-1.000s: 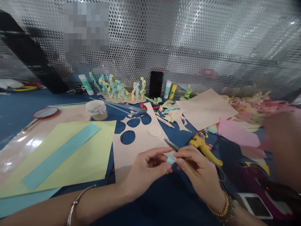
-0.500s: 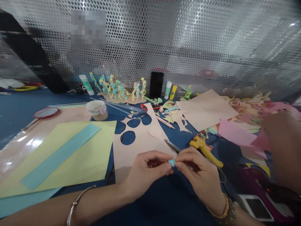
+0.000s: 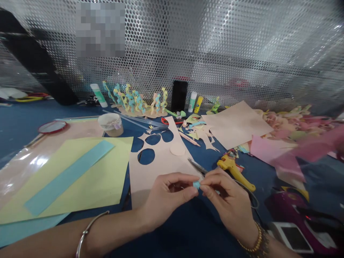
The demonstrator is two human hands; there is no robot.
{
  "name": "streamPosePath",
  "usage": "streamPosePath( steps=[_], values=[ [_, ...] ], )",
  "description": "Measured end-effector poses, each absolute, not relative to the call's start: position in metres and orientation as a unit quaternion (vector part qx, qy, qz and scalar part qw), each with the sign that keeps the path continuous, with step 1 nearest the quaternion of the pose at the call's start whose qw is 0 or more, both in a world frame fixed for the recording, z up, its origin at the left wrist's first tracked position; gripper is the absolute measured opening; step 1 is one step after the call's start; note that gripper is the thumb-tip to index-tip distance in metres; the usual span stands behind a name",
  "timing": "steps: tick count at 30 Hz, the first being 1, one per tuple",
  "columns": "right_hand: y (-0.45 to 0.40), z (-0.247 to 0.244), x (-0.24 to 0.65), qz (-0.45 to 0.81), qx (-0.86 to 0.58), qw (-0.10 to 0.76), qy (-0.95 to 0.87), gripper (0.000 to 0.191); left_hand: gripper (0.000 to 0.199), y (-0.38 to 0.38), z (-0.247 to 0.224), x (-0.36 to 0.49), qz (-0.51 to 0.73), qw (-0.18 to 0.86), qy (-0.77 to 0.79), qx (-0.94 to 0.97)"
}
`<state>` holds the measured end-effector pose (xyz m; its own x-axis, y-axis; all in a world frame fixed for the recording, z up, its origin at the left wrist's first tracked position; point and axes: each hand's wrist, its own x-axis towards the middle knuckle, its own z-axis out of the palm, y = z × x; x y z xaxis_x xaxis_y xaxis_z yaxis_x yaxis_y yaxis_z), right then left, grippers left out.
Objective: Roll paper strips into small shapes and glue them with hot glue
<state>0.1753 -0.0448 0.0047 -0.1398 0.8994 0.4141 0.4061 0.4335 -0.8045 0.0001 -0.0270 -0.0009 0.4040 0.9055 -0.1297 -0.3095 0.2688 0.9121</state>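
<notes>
A small light-blue paper piece (image 3: pixel 196 185) is pinched between the fingertips of both hands, low in the centre. My left hand (image 3: pixel 168 199) grips it from the left, thumb and index finger closed. From the right, my right hand (image 3: pixel 228 200) holds it the same way. Just beyond the fingers lie metal scissors (image 3: pixel 197 165), partly hidden by my right hand. Under and beside my left hand is a pale pink sheet (image 3: pixel 163 168) with round holes cut in it, and a loose pale disc (image 3: pixel 177 149) rests on it.
Yellow sheets (image 3: pixel 107 182) with a blue strip (image 3: pixel 70 177) lie left, near a paste cup (image 3: pixel 111 125). A yellow glue gun (image 3: pixel 236 173) is on the right, beside a purple device (image 3: pixel 292 211). Curled paper stems, glue sticks and a phone (image 3: pixel 179 96) stand at the back.
Another person's arm at the right has left the view, and a pink sheet there is lifted and blurred. The blue piece has turned slightly between my fingers.
</notes>
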Motion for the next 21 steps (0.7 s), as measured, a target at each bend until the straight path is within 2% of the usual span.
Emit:
streamPosePath(
  steps=[7, 13, 21],
  values=[
    [-0.0423, 0.0030, 0.1781, 0.277, -0.467, 0.474, -0.693, 0.012, 0.026, -0.0261, 0.0013, 0.0003, 0.436, 0.719, 0.337, 0.423],
    [-0.0419, 0.0063, 0.1776, 0.259, -0.457, 0.468, -0.710, 0.011, 0.011, -0.0256, 0.0014, 0.0012, 0.432, 0.733, 0.327, 0.410],
    [-0.0416, 0.0057, 0.1765, 0.269, -0.461, 0.473, -0.701, 0.007, 0.018, -0.0261, 0.0002, 0.0010, 0.430, 0.721, 0.335, 0.428]
  ],
)
